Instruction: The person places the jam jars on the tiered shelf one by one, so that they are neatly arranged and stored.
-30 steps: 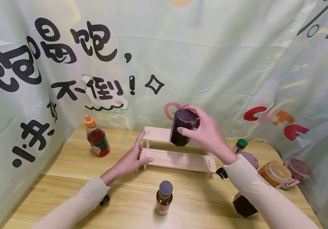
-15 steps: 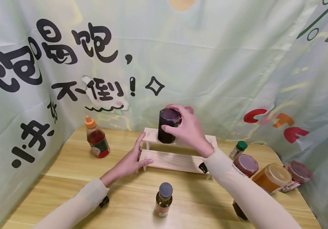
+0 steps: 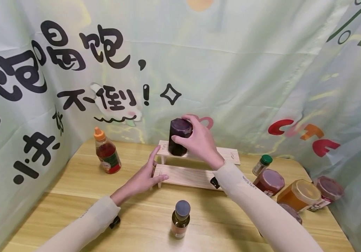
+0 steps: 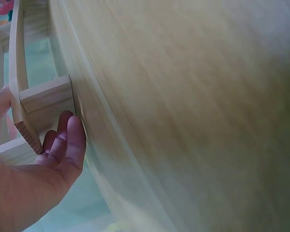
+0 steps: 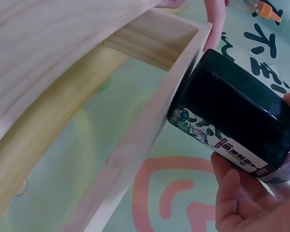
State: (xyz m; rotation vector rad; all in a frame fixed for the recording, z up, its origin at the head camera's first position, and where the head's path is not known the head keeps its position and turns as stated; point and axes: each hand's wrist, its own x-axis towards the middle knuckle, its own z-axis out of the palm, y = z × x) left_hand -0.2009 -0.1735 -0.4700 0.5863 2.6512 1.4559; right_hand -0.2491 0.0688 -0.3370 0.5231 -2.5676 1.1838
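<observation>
A two-step wooden rack (image 3: 196, 176) stands toward the back of the table. My left hand (image 3: 141, 178) grips its left end, thumb on the lower step and index finger reaching the upper one. In the left wrist view the other fingers (image 4: 75, 140) curl beside the rack's leg. With its lid between thumb and fingers, a dark, faceted jar (image 3: 177, 141) is held by my right hand (image 3: 200, 140) at the left part of the upper step. The right wrist view shows the jar's printed label (image 5: 217, 140) and its base right at the board.
Left of the rack stands a red sauce bottle (image 3: 108, 157) with an orange cap. A small dark bottle (image 3: 180, 220) is in front. At right are a green-capped bottle (image 3: 262, 165), a red jar (image 3: 269, 182), an amber jar (image 3: 298, 194) and others. A printed curtain (image 3: 231, 70) hangs behind.
My right hand has carried the dark jar leftward and slightly down, from over the upper step's middle to its left part. The left hand has stayed on the rack's end.
</observation>
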